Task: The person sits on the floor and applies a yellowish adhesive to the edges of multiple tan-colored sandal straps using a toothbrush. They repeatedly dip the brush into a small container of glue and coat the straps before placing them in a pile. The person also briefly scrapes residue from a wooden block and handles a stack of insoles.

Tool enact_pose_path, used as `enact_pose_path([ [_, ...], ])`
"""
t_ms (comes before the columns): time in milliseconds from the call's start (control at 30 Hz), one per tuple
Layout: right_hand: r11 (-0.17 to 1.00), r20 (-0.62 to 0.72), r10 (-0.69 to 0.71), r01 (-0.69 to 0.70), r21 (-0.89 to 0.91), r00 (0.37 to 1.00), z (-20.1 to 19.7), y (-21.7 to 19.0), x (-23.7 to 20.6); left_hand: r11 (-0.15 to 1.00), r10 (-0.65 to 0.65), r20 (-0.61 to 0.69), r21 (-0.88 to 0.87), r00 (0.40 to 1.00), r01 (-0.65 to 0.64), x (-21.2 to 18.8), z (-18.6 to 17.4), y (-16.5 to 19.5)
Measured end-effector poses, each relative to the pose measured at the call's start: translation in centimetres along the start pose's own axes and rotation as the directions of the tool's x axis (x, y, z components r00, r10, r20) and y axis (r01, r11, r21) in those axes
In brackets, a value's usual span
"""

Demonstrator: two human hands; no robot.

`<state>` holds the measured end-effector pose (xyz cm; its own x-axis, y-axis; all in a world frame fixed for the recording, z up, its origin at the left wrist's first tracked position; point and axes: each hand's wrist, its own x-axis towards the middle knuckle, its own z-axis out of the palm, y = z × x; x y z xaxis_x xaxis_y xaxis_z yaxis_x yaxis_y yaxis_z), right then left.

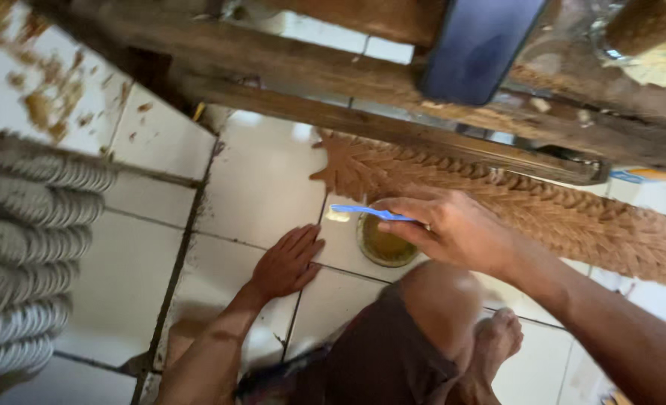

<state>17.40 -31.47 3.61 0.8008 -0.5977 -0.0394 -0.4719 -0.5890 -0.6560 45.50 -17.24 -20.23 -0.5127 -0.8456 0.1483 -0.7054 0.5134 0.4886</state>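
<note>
My right hand [453, 229] holds a thin blue toothbrush-like stick [366, 212] by one end, its tip pointing left over a small round cup of yellowish-brown liquid [384, 244] on the white tiled floor. My left hand [286, 262] rests flat on the tiles, fingers together, just left of the cup. Behind the cup lies a long carved wooden piece [528, 206] with a leaf and braid pattern, running from centre to right. My bent knee [434, 300] and foot [498, 337] sit below the right hand.
A dark wooden frame [333, 82] crosses the top with a blue padded part [475, 45]. Pale carved spiral pieces [25, 247] are stacked at the left. Sawdust [48, 97] is scattered on the upper-left tiles [123, 277].
</note>
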Motion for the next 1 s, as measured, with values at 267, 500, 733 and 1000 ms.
enact_pose_path([
  [267,0.973,-0.089,-0.214,0.204,-0.108,0.973,2.2,-0.6,-3.8,0.994,-0.091,-0.201,-0.077,0.975,0.077,-0.8,0.3,1.4],
  [500,0.887,-0.080,0.353,-0.360,-0.287,0.932,1.3,-8.2,-14.2,0.971,-0.212,0.029,0.116,0.977,0.208,1.0,-3.2,7.8],
  [733,0.867,-0.230,0.376,-0.428,-0.254,0.898,1.6,-6.6,-26.7,0.855,-0.480,0.432,0.035,0.764,0.517,-0.4,-9.5,12.9],
  [1000,0.886,-0.352,0.329,-0.416,-0.204,0.876,1.3,-9.6,-29.1,0.934,-0.341,0.057,-0.093,0.938,0.345,3.0,-17.4,20.1],
])
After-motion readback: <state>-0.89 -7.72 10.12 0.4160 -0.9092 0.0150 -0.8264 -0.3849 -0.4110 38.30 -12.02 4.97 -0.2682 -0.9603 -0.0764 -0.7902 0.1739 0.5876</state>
